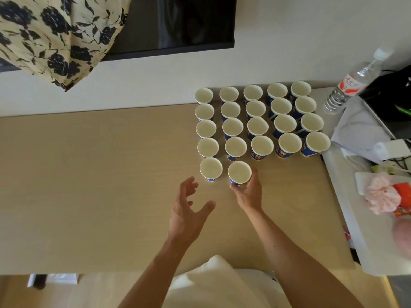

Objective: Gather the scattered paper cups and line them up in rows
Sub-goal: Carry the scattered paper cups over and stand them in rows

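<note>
Several blue-printed paper cups [259,126] stand upright in tidy rows on the right part of the tan table [100,185]. A nearer, shorter row holds two cups. The left one [210,168] stands free. My right hand [248,192] grips the second cup [239,172] from its near side, right next to the free cup. My left hand [186,210] hovers just short of the free cup with fingers spread, holding nothing.
A plastic water bottle [353,83] stands to the right of the cups beside a dark bag [391,94]. A white side surface [355,207] carries papers, a pink scrunchie [381,196] and an orange packet. A floral cloth [55,34] hangs over a dark screen [178,23] behind.
</note>
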